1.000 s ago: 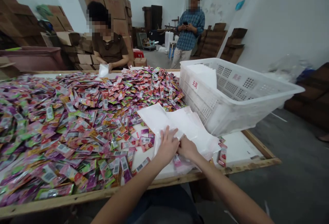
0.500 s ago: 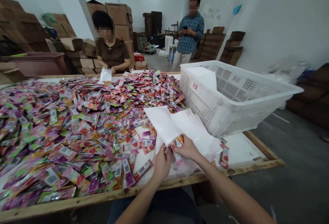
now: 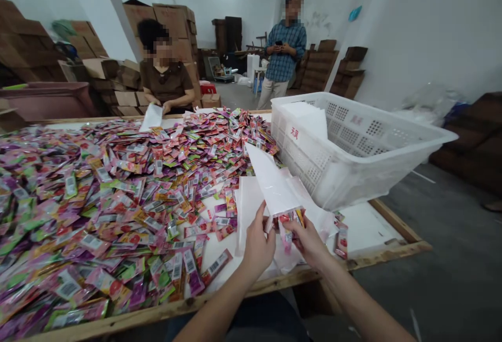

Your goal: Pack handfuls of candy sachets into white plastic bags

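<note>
left hand [image 3: 259, 245]: holds white bag [image 3: 270, 182] tight | right hand [image 3: 308, 242]: pinches packets [image 3: 288, 227] at bag mouth | bag: up over table [image 3: 368, 227], just beside crate [image 3: 345, 174]

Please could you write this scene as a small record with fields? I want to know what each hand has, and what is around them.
Left hand: holds the edge of a white bag
Right hand: grips a small bunch of colourful sachets at the bag's open end
Things: large pile of barcoded sachets on a wooden-framed table
Rest: white perforated crate holding white bags; seated co-worker; standing person; stacked cardboard boxes
</note>
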The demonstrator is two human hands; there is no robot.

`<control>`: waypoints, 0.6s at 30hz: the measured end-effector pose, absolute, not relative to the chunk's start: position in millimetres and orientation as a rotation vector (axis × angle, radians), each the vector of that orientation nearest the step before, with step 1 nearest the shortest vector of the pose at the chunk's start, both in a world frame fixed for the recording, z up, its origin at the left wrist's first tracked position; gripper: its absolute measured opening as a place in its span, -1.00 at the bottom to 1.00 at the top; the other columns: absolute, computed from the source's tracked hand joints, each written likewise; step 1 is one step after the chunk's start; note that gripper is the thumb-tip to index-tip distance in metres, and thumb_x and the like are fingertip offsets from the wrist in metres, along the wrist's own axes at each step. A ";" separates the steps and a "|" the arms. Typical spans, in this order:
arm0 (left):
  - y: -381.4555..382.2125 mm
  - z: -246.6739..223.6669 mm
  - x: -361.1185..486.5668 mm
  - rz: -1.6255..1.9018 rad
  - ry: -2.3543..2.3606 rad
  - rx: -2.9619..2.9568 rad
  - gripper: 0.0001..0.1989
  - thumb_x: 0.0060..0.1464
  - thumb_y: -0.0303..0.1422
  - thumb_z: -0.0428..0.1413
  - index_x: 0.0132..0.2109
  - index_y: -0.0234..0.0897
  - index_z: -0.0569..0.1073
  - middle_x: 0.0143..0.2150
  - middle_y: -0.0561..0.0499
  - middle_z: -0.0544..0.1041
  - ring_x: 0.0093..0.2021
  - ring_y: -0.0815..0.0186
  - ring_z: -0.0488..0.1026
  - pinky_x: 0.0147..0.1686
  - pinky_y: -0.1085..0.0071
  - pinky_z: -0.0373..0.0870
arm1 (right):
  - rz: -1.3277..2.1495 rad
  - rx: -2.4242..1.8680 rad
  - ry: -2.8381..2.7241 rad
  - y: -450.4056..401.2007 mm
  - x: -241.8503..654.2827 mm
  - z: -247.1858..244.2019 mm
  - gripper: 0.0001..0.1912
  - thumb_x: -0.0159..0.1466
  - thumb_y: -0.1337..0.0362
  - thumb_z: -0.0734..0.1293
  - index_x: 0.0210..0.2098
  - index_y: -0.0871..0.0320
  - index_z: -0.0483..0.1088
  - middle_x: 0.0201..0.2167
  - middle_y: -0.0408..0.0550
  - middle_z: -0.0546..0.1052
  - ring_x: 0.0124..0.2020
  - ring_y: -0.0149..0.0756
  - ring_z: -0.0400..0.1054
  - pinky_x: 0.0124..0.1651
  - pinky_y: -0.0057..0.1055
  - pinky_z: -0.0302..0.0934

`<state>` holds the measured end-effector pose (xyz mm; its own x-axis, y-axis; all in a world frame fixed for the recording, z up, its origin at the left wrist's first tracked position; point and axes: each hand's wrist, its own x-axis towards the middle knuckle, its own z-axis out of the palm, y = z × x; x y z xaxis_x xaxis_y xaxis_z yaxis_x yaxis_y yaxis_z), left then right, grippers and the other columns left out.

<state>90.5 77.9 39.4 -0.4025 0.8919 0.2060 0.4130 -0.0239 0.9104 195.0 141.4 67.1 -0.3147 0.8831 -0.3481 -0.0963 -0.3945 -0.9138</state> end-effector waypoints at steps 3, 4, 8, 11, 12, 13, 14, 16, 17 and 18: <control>80.9 19.9 99.1 1.222 1.816 1.354 -0.31 -0.04 -0.57 -0.14 0.27 -0.39 -0.12 -0.25 -0.10 0.51 -0.31 0.29 0.43 -0.26 0.38 0.34 | 1.864 -1.245 -0.954 140.0 197.4 57.1 -0.65 -0.23 0.26 0.35 -0.41 0.12 0.23 -0.64 -0.28 0.34 -0.64 -0.46 0.20 -0.60 -0.53 0.09; 79.8 13.4 102.2 1.136 1.833 1.350 -0.30 -0.03 -0.57 -0.15 0.27 -0.43 -0.18 -0.28 -0.12 0.52 -0.34 0.27 0.43 -0.29 0.37 0.34 | 1.877 -1.254 -0.932 140.2 196.5 52.0 -0.67 -0.21 0.24 0.34 -0.44 0.12 0.22 -0.63 -0.26 0.34 -0.64 -0.44 0.21 -0.60 -0.52 0.10; 71.9 2.8 108.6 1.035 1.877 1.358 -0.29 -0.05 -0.55 -0.10 0.26 -0.47 -0.14 -0.37 -0.12 0.52 -0.40 0.25 0.42 -0.36 0.39 0.33 | 1.675 -1.220 -1.189 145.3 193.8 30.9 -0.65 -0.11 0.21 0.27 -0.30 0.11 0.21 -0.45 -0.16 0.43 -0.47 -0.33 0.32 -0.41 -0.43 0.22; 71.2 7.1 105.2 1.086 1.778 1.387 -0.37 -0.08 -0.59 -0.11 0.20 -0.38 0.04 -0.42 -0.03 0.51 -0.43 0.29 0.42 -0.35 0.42 0.34 | 1.295 -1.275 -1.841 155.5 193.7 25.6 -0.72 0.00 0.23 0.21 -0.27 0.14 0.24 -0.35 -0.05 0.45 -0.32 -0.25 0.34 -0.24 -0.36 0.21; 72.4 8.4 103.6 1.103 1.739 1.393 -0.41 -0.08 -0.60 -0.11 0.16 -0.35 0.10 -0.44 0.00 0.50 -0.43 0.31 0.42 -0.34 0.42 0.35 | 1.162 -1.279 -2.071 159.7 192.4 27.0 -0.76 0.04 0.25 0.19 -0.29 0.17 0.27 -0.34 -0.01 0.45 -0.29 -0.23 0.33 -0.20 -0.34 0.19; 74.0 9.2 102.4 1.118 1.704 1.391 -0.45 -0.08 -0.60 -0.12 0.13 -0.33 0.14 -0.45 0.02 0.50 -0.44 0.31 0.42 -0.33 0.42 0.36 | 1.034 -1.279 -2.269 163.9 190.0 29.8 -0.78 0.06 0.26 0.17 -0.30 0.20 0.29 -0.33 0.04 0.45 -0.25 -0.20 0.32 -0.16 -0.32 0.17; 75.7 9.4 101.8 1.131 1.678 1.376 -0.48 -0.07 -0.59 -0.12 0.10 -0.33 0.17 -0.45 0.02 0.50 -0.43 0.32 0.43 -0.32 0.41 0.37 | 0.920 -1.275 -2.424 167.7 186.4 33.6 -0.78 0.08 0.27 0.17 -0.30 0.23 0.32 -0.31 0.09 0.45 -0.22 -0.17 0.31 -0.13 -0.30 0.15; 78.1 9.1 103.3 1.158 1.649 1.290 -0.49 -0.04 -0.56 -0.12 0.12 -0.39 0.13 -0.43 -0.01 0.51 -0.43 0.30 0.45 -0.33 0.40 0.40 | 0.725 -1.238 -2.603 172.9 177.2 42.8 -0.72 0.10 0.31 0.16 -0.23 0.29 0.34 -0.22 0.16 0.44 -0.14 -0.13 0.28 -0.05 -0.28 0.10; 78.4 9.2 105.1 1.180 1.630 1.234 -0.47 -0.01 -0.54 -0.13 0.16 -0.43 0.06 -0.42 -0.03 0.51 -0.43 0.30 0.45 -0.33 0.39 0.41 | 0.641 -1.204 -2.641 173.8 172.8 47.6 -0.69 0.11 0.34 0.15 -0.18 0.30 0.34 -0.16 0.17 0.43 -0.09 -0.12 0.25 -0.01 -0.27 0.06; 78.1 10.0 107.5 1.210 1.605 1.186 -0.43 0.02 -0.52 -0.14 0.20 -0.47 -0.03 -0.41 -0.04 0.51 -0.43 0.31 0.46 -0.32 0.39 0.41 | 0.568 -1.165 -2.657 173.4 169.5 52.1 -0.67 0.11 0.36 0.15 -0.14 0.30 0.34 -0.12 0.17 0.41 -0.04 -0.12 0.22 0.02 -0.27 0.03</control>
<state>107.5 78.1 10.0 -0.2543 0.9658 -0.0513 0.2162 0.1084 0.9703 169.5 173.4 52.1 -0.6750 0.7377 0.0152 0.6671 0.6189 -0.4147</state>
